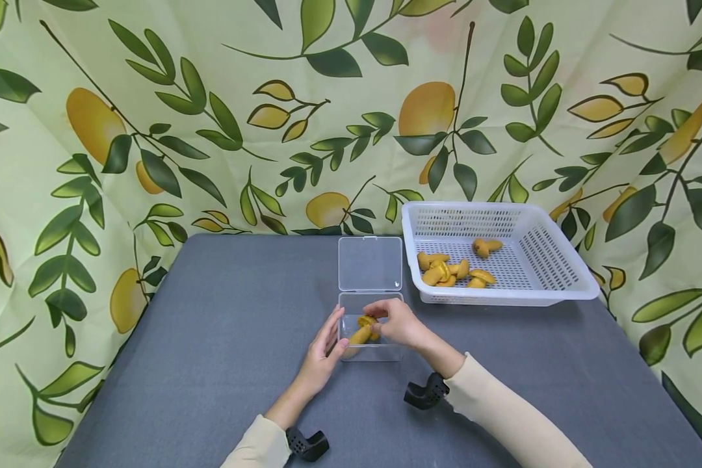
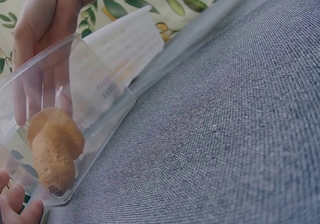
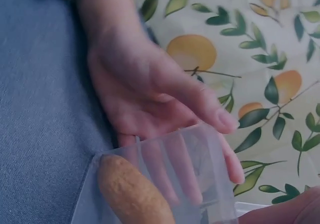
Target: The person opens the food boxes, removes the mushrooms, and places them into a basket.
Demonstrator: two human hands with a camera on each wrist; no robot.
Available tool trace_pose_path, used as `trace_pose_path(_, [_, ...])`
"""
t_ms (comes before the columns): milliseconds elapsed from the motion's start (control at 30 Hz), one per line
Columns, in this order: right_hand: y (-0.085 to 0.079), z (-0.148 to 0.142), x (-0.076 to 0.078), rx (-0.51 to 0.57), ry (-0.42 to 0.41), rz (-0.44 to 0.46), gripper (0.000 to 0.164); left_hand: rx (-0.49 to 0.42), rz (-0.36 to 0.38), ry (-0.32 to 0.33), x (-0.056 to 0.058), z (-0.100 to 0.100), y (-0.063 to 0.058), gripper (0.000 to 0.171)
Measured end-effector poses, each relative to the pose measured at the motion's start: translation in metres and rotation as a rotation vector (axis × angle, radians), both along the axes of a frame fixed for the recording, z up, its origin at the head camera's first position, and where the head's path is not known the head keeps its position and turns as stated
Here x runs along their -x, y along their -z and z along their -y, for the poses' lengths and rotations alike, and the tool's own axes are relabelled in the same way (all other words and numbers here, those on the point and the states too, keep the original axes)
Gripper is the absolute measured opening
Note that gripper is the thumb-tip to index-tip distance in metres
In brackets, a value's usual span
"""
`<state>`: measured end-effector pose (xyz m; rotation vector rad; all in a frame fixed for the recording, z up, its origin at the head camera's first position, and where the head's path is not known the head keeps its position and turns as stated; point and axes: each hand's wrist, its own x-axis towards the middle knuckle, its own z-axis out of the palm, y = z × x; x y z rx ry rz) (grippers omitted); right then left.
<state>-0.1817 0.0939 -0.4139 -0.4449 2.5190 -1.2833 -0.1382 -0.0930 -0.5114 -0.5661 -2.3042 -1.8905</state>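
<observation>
A clear lidded plastic box [image 1: 386, 353] stands on the table, its lid [image 1: 370, 263] folded back flat. Inside lies at least one yellow-brown mushroom [image 1: 359, 335], stem towards the near left corner; the left wrist view shows the mushroom [image 2: 52, 156] through the box wall. My left hand [image 1: 320, 356] rests against the box's left side, fingers fairly straight and thumb by the near corner. Over the box's right wall reaches my right hand [image 1: 399, 323], thumb and forefinger pinching a mushroom near its cap [image 1: 365, 320]. The fingertips' exact contact is partly hidden.
Behind and right of the box stands a white perforated basket [image 1: 503, 296] holding several more mushrooms [image 1: 439, 272]. Grey cloth [image 1: 251, 292] covers the table. A leaf-and-fruit patterned curtain [image 1: 351, 149] hangs along the back and sides.
</observation>
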Motion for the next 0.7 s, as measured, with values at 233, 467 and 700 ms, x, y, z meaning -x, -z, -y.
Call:
trace_pose_path(233, [0.0006,0.0067,-0.0034,-0.074,0.080,-0.031,0.038,-0.002,-0.021,0.009,0.0001,0.0003,0.0003,0.053])
trace_pose_path(467, [0.0002,0.0052,-0.0018,-0.065,0.066,-0.010,0.035,-0.021,-0.041,0.013,-0.0003,-0.0010,-0.0008,0.054])
trace_pose_path(700, [-0.0001,0.0013,0.0050,0.040,0.099,0.100,0.037,-0.011,-0.031,0.006,-0.0006,-0.0005,-0.0005,0.054])
